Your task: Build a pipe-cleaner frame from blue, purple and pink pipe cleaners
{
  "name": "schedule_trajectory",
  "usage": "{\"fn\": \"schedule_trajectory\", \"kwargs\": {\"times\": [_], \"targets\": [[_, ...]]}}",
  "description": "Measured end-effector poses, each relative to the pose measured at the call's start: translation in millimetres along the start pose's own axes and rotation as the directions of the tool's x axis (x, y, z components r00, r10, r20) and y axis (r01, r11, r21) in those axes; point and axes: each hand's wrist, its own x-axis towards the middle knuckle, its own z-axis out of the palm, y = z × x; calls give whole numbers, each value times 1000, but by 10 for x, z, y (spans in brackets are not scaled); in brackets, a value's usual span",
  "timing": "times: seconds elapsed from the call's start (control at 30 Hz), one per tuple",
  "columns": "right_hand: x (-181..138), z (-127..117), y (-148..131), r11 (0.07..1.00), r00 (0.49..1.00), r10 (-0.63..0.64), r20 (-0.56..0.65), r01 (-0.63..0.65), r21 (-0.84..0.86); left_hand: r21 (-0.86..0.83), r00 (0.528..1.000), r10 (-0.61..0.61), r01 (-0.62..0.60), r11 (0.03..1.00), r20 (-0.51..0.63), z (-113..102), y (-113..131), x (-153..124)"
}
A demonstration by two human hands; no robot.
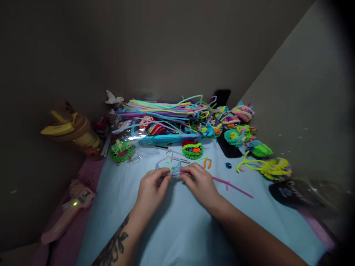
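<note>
Light blue, green and pink pipe cleaners bent into a loose round frame (176,170) are between my hands, above the blue cloth. My left hand (151,188) pinches the frame's near left side with thumb and fingers. At the right side, my right hand (200,184) is closed in a pinch on the same frame, near a magenta part. A magenta pipe cleaner (238,189) with a short twisted stub stretches out to the right from behind my right hand; whether it joins the frame is hidden. Just beyond lie a green fuzzy figure (192,150) and a bent orange pipe cleaner (207,163).
A bundle of coloured pipe cleaners (161,109) lies over a blue tray (172,138) at the back. Several fuzzy pieces (276,169) sit at right, beside a dark phone-like slab (229,146). At left are a green frog-like figure (122,150), a brown cup (83,133) and a pink device (70,212).
</note>
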Motion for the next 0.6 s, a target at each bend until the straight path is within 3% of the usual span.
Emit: {"fn": "schedule_trajectory", "kwargs": {"times": [0.27, 0.6], "targets": [[-20, -14, -7, 998, 999, -50, 2, 50, 29, -44, 1000, 17, -17, 999, 9, -2, 49, 2], [-56, 82, -151, 995, 996, -87, 17, 88, -37, 220, 982, 185, -187, 957, 31, 51, 64, -32]]}}
